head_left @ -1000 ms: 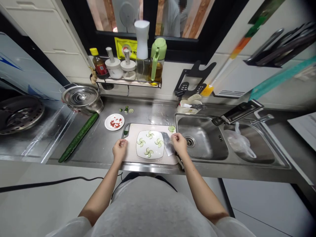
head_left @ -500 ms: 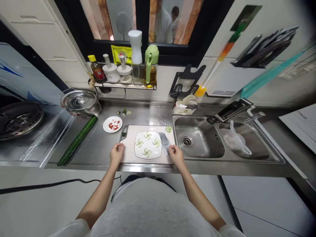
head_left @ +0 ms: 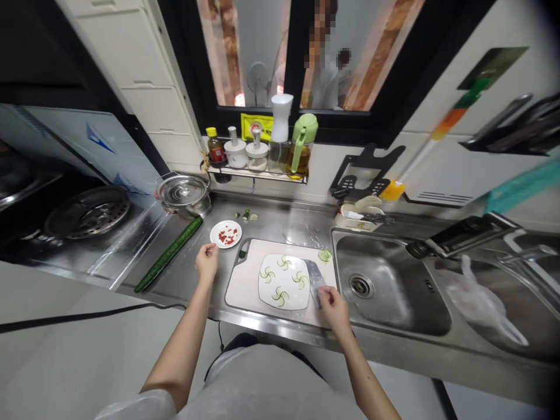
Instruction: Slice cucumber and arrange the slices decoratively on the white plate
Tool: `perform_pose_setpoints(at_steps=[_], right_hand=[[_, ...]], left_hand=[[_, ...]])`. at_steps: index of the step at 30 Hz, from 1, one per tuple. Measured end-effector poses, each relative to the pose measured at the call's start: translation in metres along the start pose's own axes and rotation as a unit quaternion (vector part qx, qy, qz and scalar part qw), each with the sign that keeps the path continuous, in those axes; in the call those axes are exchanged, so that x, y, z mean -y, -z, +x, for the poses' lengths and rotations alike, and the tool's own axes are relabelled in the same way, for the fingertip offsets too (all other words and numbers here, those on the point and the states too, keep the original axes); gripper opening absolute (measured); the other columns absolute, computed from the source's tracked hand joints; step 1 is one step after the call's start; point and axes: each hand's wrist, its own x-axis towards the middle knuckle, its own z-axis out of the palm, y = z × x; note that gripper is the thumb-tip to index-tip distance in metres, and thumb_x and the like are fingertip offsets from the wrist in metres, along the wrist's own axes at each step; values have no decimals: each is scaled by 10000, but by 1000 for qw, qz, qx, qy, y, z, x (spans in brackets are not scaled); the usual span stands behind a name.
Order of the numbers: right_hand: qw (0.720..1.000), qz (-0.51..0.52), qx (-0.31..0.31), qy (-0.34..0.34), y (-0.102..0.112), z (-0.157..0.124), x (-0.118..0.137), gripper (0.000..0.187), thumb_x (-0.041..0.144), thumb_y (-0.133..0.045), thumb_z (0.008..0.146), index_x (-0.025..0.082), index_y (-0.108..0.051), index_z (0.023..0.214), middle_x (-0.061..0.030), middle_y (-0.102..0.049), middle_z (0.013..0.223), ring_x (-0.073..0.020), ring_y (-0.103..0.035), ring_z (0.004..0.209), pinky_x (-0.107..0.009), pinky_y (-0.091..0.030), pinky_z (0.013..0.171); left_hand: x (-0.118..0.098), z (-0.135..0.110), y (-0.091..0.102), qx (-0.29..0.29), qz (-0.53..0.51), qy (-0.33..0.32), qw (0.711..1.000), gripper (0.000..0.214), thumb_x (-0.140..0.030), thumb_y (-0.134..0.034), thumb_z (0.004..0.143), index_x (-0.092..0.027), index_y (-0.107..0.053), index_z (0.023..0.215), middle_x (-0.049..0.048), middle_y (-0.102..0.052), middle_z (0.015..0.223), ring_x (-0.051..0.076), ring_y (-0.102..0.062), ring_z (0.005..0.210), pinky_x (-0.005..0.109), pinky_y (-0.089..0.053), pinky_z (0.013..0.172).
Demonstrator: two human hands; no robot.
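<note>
My left hand point(head_left: 206, 263) is at the near edge of a small white plate point(head_left: 214, 238) scattered with red bits. Its fingers are bent together in a pinch; anything between them is too small to see. On the pale cutting board point(head_left: 242, 286) stands a squarish white plate point(head_left: 284, 281) with several pinwheels of thin cucumber slices. A cleaver point(head_left: 315, 275) lies flat beside this plate, on the right. My right hand point(head_left: 335, 308) is closed by the blade's near end, and its fingertips hide whatever they pinch. More cucumber slices point(head_left: 324, 255) lie at the board's far right corner.
A whole cucumber point(head_left: 168, 255) lies left, near a lidded steel pot point(head_left: 184, 192). Cucumber ends point(head_left: 247, 214) sit behind the small plate. A sink point(head_left: 394, 291) adjoins the board, with a plastic bag point(head_left: 476, 297) in its right basin. Seasoning bottles stand on a wall rack point(head_left: 262, 173).
My left hand has moved away from the board's left edge to the small plate with red bits. My right hand stays by the cleaver. The view has swung left.
</note>
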Motion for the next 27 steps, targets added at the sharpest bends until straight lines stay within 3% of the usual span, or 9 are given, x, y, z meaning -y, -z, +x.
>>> perform_pose_setpoints(at_steps=[5, 11, 20, 27], right_hand=[[1000, 0, 9, -4, -4, 5, 7, 479, 583, -453, 732, 160, -660, 815, -6, -536, 541, -172, -490, 530, -278, -398, 543], [1000, -4, 20, -16, -4, 8, 10, 488, 605, -463, 721, 169, -656, 824, -2, -539, 535, -179, -508, 524, -284, -419, 543], [999, -17, 23, -28, -12, 8, 14, 534, 656, -461, 701, 175, -660, 818, 3, -534, 517, -178, -516, 518, -280, -420, 540], [999, -23, 19, -28, -16, 9, 14, 536, 646, -456, 707, 168, -668, 830, 0, -540, 529, -173, -510, 523, -276, -417, 542]], left_hand=[[-14, 37, -3, 11, 101, -1, 995, 236, -348, -559, 797, -251, -667, 982, 21, -702, 891, 211, -628, 864, 338, -422, 805], [-13, 69, -13, 61, 199, 15, 978, 239, -296, -548, 809, -272, -671, 1012, 48, -706, 1041, 252, -621, 1003, 398, -399, 887], [-9, 83, -38, 114, 314, -5, 943, 242, -258, -494, 845, -282, -693, 982, 81, -679, 1123, 269, -592, 1077, 432, -375, 909], [-7, 88, -44, 148, 349, -40, 925, 208, -356, -569, 809, -299, -709, 952, 68, -657, 1139, 271, -568, 1091, 433, -352, 931]])
